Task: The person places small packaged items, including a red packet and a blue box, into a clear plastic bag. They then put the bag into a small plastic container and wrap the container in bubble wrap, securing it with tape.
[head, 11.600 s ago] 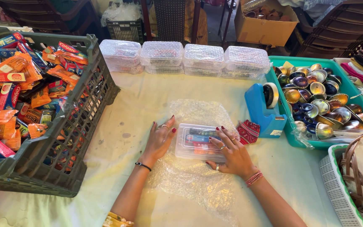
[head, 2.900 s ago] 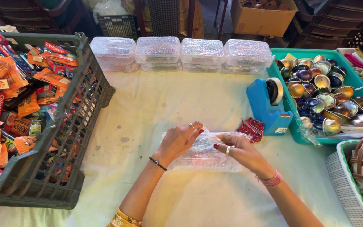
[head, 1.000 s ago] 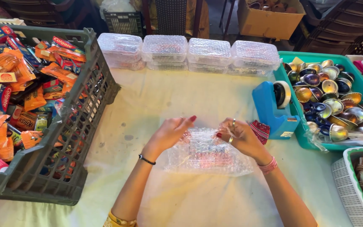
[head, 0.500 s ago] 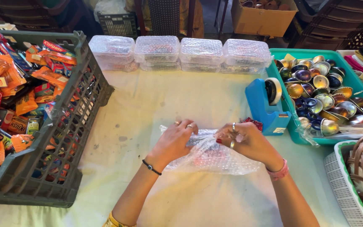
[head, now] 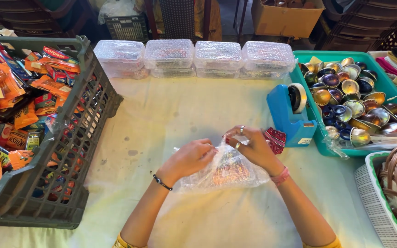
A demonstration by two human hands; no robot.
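While your left hand point(head: 190, 158) and right hand point(head: 249, 146) pinch the bubble-wrapped bundle point(head: 226, 171) shut at mid-table point(head: 171, 110), the blue tape dispenser point(head: 290, 115) stands near the right edge.

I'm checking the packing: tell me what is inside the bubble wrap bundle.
Through the bubble wrap bundle, held by left hand and right hand, colourful shapes show blurrily; what they are stays hidden.

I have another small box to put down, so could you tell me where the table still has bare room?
Bare cloth lies between the grey crate and the left hand, and behind the hands up to the row of wrapped boxes. The right is crowded: tape dispenser, teal tray, white basket.
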